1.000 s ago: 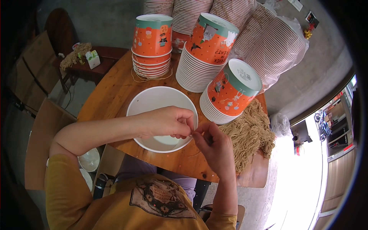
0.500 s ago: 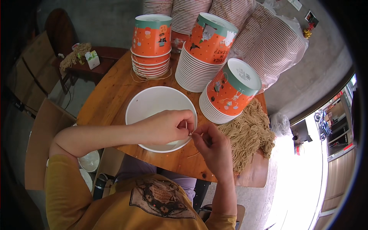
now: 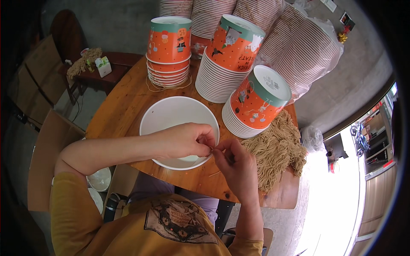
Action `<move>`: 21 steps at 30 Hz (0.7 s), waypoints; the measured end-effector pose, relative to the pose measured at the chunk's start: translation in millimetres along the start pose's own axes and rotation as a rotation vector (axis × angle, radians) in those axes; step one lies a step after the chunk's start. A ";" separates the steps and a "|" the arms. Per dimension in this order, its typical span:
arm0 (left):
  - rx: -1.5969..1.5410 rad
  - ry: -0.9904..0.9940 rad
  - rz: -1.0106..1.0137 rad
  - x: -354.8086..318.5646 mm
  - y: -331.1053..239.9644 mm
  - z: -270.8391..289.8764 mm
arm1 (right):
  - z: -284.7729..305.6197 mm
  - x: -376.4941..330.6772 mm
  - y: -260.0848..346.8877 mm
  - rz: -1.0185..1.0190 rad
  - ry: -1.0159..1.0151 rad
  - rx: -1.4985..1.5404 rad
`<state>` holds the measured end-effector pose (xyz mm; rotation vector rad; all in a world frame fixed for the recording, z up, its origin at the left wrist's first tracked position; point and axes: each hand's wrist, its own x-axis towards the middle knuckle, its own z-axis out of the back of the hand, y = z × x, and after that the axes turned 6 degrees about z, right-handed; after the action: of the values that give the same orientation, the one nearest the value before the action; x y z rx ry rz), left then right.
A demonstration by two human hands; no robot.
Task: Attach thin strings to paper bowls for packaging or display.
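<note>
Before me stood a wooden table (image 3: 119,113) with a curved edge. Along its far side, tall bagged stacks (image 3: 305,55) of nested paper buckets, the rightmost in clear plastic. Nearer, three shorter stacks, mouths down, orange and green with cartoon print: left stack (image 3: 171,47), loose cord ringing its lower rims; middle stack (image 3: 232,55); right stack (image 3: 258,102), closest to me. White-lined bucket (image 3: 171,115) sat mouth up on the table in front of my torso, my left forearm lying across its opening. Tan cord heap (image 3: 279,153) lay in tangles to its right, just beside the right stack.

Left hand (image 3: 188,138) hung over the bucket's right side, fingers curled, thumb and forefinger pressed together. Right hand (image 3: 237,164) met it from outside the rim, thumb and forefinger likewise pinched. Thin strand (image 3: 215,173) below the right hand. Between the fingertips, a tiny bit (image 3: 212,149); I could not tell what.
</note>
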<state>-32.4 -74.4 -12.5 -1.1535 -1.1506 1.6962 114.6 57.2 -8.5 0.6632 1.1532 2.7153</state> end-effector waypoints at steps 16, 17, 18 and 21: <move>0.616 -0.340 -0.366 -12.3 -9.1 -13.9 | -5.4 -2.4 -1.9 0.022 -0.037 -0.010; 0.567 -0.318 -0.283 -14.5 -14.3 -15.2 | -6.2 -3.1 -2.1 0.029 -0.054 -0.023; 0.518 -0.296 -0.201 -15.5 -17.2 -16.1 | -6.8 -3.9 -2.1 0.037 -0.070 -0.036; 0.302 -0.263 -0.128 -13.7 -13.4 -15.8 | -8.7 -5.5 0.0 0.035 -0.083 -0.061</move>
<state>-12.0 -79.0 0.9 -0.6737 -1.0508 1.8821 115.7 50.0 -15.8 0.7857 1.0452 2.7113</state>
